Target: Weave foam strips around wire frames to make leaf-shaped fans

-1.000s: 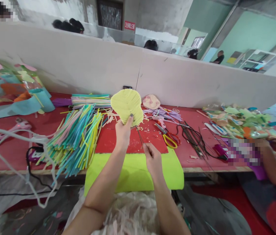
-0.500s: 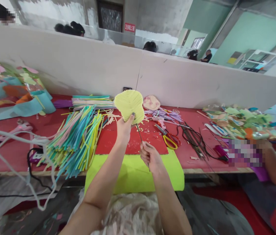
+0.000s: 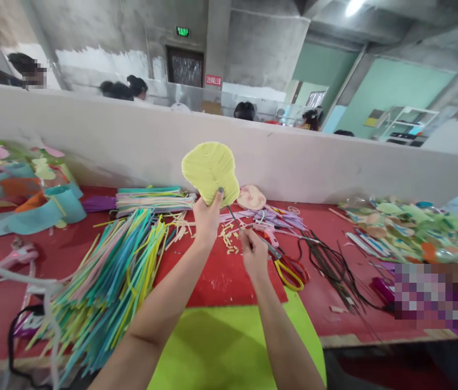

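Up it goes: the yellow leaf-shaped piece [image 3: 210,170] has risen against the white partition [image 3: 139,143], and our right hand [image 3: 254,255] has crept closer to it along the dark stem [image 3: 233,215]! The piece sits in our left hand [image 3: 207,221], thumb pressed on its lower part, fingers hidden behind. Our right fingertips pinch the stem just below. That hand partly covers the scissors [image 3: 281,261] beside the red board [image 3: 216,279]; colored strips [image 3: 111,287] spread left.
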### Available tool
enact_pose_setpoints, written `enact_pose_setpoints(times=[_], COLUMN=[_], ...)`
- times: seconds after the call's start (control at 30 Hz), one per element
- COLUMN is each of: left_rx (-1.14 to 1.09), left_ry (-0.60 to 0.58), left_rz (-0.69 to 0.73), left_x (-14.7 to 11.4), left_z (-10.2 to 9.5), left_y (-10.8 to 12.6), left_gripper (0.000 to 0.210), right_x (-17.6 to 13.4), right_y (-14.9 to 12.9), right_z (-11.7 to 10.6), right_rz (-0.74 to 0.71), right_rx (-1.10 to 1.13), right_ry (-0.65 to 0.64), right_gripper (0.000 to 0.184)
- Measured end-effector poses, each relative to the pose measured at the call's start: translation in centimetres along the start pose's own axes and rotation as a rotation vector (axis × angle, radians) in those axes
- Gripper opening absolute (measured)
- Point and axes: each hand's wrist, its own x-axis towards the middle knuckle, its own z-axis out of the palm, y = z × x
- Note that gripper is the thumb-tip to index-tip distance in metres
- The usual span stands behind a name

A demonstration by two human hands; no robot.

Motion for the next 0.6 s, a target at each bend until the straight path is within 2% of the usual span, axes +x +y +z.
enact_pose_setpoints(times=[0.07, 0.13, 0.23, 0.33, 0.47, 0.53, 0.6], left_rx=[0.021, 0.060, 0.138, 0.116, -0.023, -0.079, -0.106], left_ry=[0.019, 0.023, 0.038, 0.053, -0.035, -0.069, -0.082], left_rz=[0.013, 0.029, 0.037, -0.044, -0.172, -0.208, -0.242], left_x=[1.0, 2.0, 3.3, 3.9, 3.9, 3.9, 4.0], left_z=[0.4, 0.5, 0.1, -0.4, -0.6, -0.5, -0.4], left_y=[-0.6, -1.3, -2.4, -3.2, -4.1, -4.4, -4.6], left_gripper=[0.041, 0.040, 0.038, 0.038, 0.040, 0.038, 0.036], right_x=[0.8, 1.2, 1.6, 1.9, 2.0, 2.0, 1.9], right_y=[0.9, 1.7, 1.9, 1.4, 1.5, 2.1, 2.6], right_z=[1.0, 2.0, 2.8, 2.6, 2.1, 2.1, 2.2], right_rz=[-0.094, -0.143, -0.088, 0.180, 0.651, 0.810, 0.911], right_rx=[-0.184, -0.260, -0.183, 0.153, 0.848, 1.120, 1.289], right_ry=[0.123, 0.206, 0.166, -0.058, -0.358, -0.467, -0.553], right_gripper=[0.029, 0.029, 0.025, 0.026, 0.027, 0.024, 0.027])
